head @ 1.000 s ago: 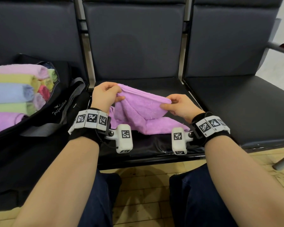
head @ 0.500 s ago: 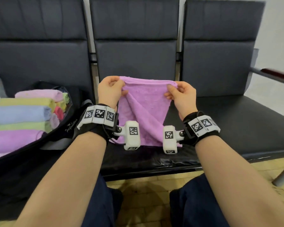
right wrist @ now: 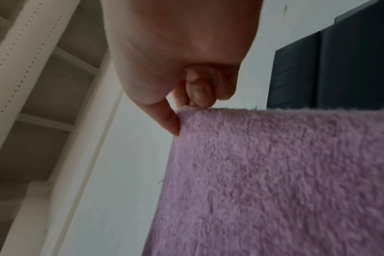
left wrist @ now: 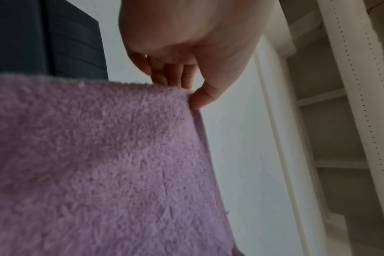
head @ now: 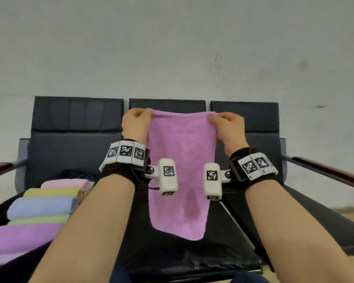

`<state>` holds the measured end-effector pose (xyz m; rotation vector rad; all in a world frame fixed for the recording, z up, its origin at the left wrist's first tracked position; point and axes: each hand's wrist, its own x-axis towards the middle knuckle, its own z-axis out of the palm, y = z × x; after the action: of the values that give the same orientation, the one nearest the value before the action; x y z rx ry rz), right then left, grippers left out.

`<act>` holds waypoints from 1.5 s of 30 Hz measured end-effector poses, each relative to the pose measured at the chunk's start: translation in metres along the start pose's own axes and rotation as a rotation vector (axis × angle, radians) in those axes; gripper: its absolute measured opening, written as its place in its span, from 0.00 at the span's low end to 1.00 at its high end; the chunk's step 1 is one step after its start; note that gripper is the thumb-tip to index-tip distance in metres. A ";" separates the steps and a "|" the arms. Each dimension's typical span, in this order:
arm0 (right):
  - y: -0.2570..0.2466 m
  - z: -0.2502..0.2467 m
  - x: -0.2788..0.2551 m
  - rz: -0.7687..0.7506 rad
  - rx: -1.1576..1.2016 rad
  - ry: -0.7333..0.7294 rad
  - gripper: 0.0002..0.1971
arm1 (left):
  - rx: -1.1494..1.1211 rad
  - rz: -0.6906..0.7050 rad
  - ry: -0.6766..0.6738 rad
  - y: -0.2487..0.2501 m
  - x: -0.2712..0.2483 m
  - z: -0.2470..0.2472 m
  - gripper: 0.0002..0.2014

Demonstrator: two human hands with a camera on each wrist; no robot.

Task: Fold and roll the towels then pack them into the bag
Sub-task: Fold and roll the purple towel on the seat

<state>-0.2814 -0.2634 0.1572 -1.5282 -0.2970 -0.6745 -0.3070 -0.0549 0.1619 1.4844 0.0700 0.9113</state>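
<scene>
**Purple towel lifted clear of the seat and hanging flat**

The purple towel [head: 180,172] hangs as 1 flat sheet between 2 raised hands, in front of the middle seat [head: 164,254] of a row of 3 dark chairs. A second ago it lay bunched on that seat cushion with its corners just gathered; half a second ago it was partly lifted, its lower part crumpled. It now hangs at full length, with the bottom edge free above the cushion and no fold in it.

The left hand [head: 134,124] pinches the top left corner, thumb on the near face and fingers [left wrist: 175,76] curled over the top edge. The right hand [head: 228,127] pinches the top right corner in the same way, as the right wrist view confirms. The hands are level and apart by the towel's width, so the top edge runs nearly taut between them.

To the near left, the black bag [head: 0,209] lies open on the left seat, with rolled towels [head: 41,207] in pink, yellow, blue, green and purple lined up inside.

Reading: the lift has shaken the towel square, so folding has not yet begun for this piece. The likely next step is to lay it down or bring the corners together. Rolling and packing follow; the bag looks largely filled already.
</scene>
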 end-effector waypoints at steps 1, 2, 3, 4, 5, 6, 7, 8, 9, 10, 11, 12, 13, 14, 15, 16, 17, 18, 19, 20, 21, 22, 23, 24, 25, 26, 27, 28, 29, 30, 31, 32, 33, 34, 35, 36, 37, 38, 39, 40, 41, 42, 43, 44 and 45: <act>-0.005 -0.002 -0.002 0.006 -0.007 -0.007 0.08 | -0.027 -0.028 -0.004 0.006 -0.002 -0.002 0.08; -0.011 -0.005 -0.005 0.006 -0.015 -0.016 0.11 | -0.043 -0.041 -0.009 0.011 -0.002 -0.004 0.11; -0.016 -0.008 -0.006 0.002 -0.025 -0.033 0.14 | -0.040 -0.054 -0.023 0.017 -0.002 -0.006 0.12; -0.020 -0.011 -0.008 0.000 -0.038 -0.046 0.16 | -0.022 -0.060 -0.041 0.023 -0.002 -0.008 0.11; -0.024 -0.014 -0.009 -0.001 -0.056 -0.060 0.16 | -0.008 -0.063 -0.057 0.029 -0.003 -0.010 0.11; -0.027 -0.016 -0.009 -0.004 -0.069 -0.071 0.15 | -0.019 -0.070 -0.059 0.032 -0.003 -0.011 0.10; -0.028 -0.017 -0.007 -0.007 -0.073 -0.077 0.14 | -0.037 -0.091 -0.057 0.033 -0.002 -0.011 0.10; -0.029 -0.018 -0.006 -0.006 -0.067 -0.078 0.13 | -0.050 -0.107 -0.053 0.034 0.000 -0.011 0.10; -0.028 -0.018 -0.003 -0.001 -0.068 -0.084 0.12 | -0.049 -0.125 -0.053 0.031 0.002 -0.010 0.09; -0.025 -0.017 -0.001 0.010 -0.074 -0.092 0.12 | -0.036 -0.146 -0.060 0.028 0.005 -0.009 0.07; -0.019 -0.016 0.003 0.029 -0.086 -0.102 0.12 | -0.016 -0.171 -0.081 0.023 0.008 -0.008 0.05; -0.011 -0.014 0.007 0.062 -0.106 -0.116 0.11 | 0.030 -0.189 -0.110 0.014 0.013 -0.005 0.03; 0.000 -0.011 0.011 0.107 -0.139 -0.132 0.11 | 0.094 -0.196 -0.143 0.003 0.018 -0.003 0.03; 0.013 -0.006 0.016 0.160 -0.190 -0.156 0.11 | 0.148 -0.198 -0.169 -0.012 0.023 0.001 0.02; 0.028 -0.002 0.020 0.209 -0.245 -0.184 0.12 | 0.173 -0.201 -0.183 -0.030 0.027 0.006 0.04; 0.042 0.003 0.023 0.246 -0.285 -0.211 0.12 | 0.187 -0.204 -0.188 -0.047 0.031 0.011 0.08; 0.058 0.009 0.027 0.271 -0.294 -0.234 0.11 | 0.196 -0.214 -0.194 -0.065 0.036 0.016 0.11; 0.071 0.015 0.031 0.280 -0.279 -0.241 0.08 | 0.199 -0.233 -0.196 -0.080 0.040 0.021 0.12; 0.084 0.020 0.035 0.271 -0.245 -0.234 0.05 | 0.181 -0.242 -0.187 -0.094 0.047 0.027 0.13; 0.094 0.024 0.038 0.236 -0.207 -0.213 0.02 | 0.144 -0.228 -0.177 -0.104 0.052 0.032 0.13; 0.103 0.026 0.041 0.185 -0.176 -0.184 0.02 | 0.106 -0.182 -0.167 -0.110 0.057 0.036 0.10; 0.114 0.029 0.044 0.133 -0.168 -0.157 0.02 | 0.082 -0.115 -0.149 -0.120 0.061 0.042 0.10; 0.123 0.032 0.047 0.080 -0.179 -0.134 0.02 | 0.067 -0.041 -0.132 -0.126 0.064 0.046 0.13; 0.135 0.034 0.048 0.050 -0.198 -0.123 0.03 | 0.057 0.021 -0.125 -0.134 0.064 0.047 0.15; 0.147 0.035 0.045 0.039 -0.221 -0.122 0.04 | 0.050 0.057 -0.126 -0.143 0.061 0.046 0.16; 0.159 0.034 0.042 0.041 -0.232 -0.133 0.05 | 0.051 0.066 -0.139 -0.152 0.058 0.045 0.16; 0.177 0.034 0.038 0.066 -0.249 -0.159 0.05 | 0.068 0.049 -0.168 -0.165 0.053 0.044 0.15; 0.195 0.034 0.032 0.093 -0.280 -0.190 0.05 | 0.097 0.023 -0.196 -0.182 0.049 0.041 0.15; 0.214 0.033 0.024 0.119 -0.320 -0.225 0.05 | 0.132 -0.010 -0.225 -0.201 0.043 0.038 0.15; 0.235 0.032 0.014 0.147 -0.355 -0.251 0.06 | 0.169 -0.046 -0.252 -0.223 0.034 0.034 0.16; 0.253 0.030 0.004 0.178 -0.385 -0.275 0.06 | 0.205 -0.085 -0.282 -0.242 0.025 0.029 0.16; 0.269 0.029 -0.010 0.215 -0.424 -0.309 0.05 | 0.259 -0.128 -0.316 -0.263 0.014 0.023 0.16; 0.284 0.027 -0.023 0.248 -0.485 -0.358 0.04 | 0.332 -0.175 -0.359 -0.282 0.003 0.018 0.14; 0.298 0.024 -0.036 0.287 -0.571 -0.427 0.02 | 0.431 -0.232 -0.414 -0.300 -0.008 0.012 0.12; 0.310 0.020 -0.049 0.336 -0.651 -0.508 0.01 | 0.531 -0.302 -0.481 -0.316 -0.019 0.006 0.11; 0.319 0.016 -0.059 0.393 -0.702 -0.593 0.03 | 0.618 -0.378 -0.554 -0.328 -0.029 0.001 0.10; 0.327 0.012 -0.068 0.453 -0.727 -0.683 0.06 | 0.689 -0.458 -0.631 -0.336 -0.038 -0.005 0.10; 0.331 0.008 -0.075 0.509 -0.729 -0.768 0.09 | 0.744 -0.523 -0.703 -0.340 -0.045 -0.010 0.11; 0.332 0.004 -0.079 0.567 -0.720 -0.845 0.11 | 0.785 -0.554 -0.765 -0.341 -0.048 -0.014 0.11; 0.330 0.001 -0.081 0.625 -0.710 -0.909 0.10 | 0.823 -0.558 -0.814 -0.341 -0.050 -0.017 0.13; 0.325 -0.002 -0.082 0.664 -0.702 -0.962 0.09 | 0.858 -0.555 -0.859 -0.338 -0.049 -0.020 0.15; 0.321 -0.004 -0.083 0.684 -0.693 -1.002 0.08 | 0.898 -0.553 -0.905 -0.336 -0.049 -0.023 0.16; 0.318 -0.005 -0.082 0.686 -0.685 -1.022 0.06 | 0.938 -0.552 -0.942 -0.334 -0.049 -0.024 0.15; 0.316 -0.006 -0.082 0.669 -0.683 -1.028 0.04 | 0.960 -0.554 -0.961 -0.334 -0.048 -0.026 0.14; 0.316 -0.006 -0.081 0.644 -0.693 -1.021 0.04 | 0.965 -0.569 -0.966 -0.334 -0.049 -0.028 0.13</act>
<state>-0.1663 -0.2803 -0.1474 -2.3900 -0.3050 0.6395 -0.1970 -0.0026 -0.1539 2.4681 0.2234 -0.4546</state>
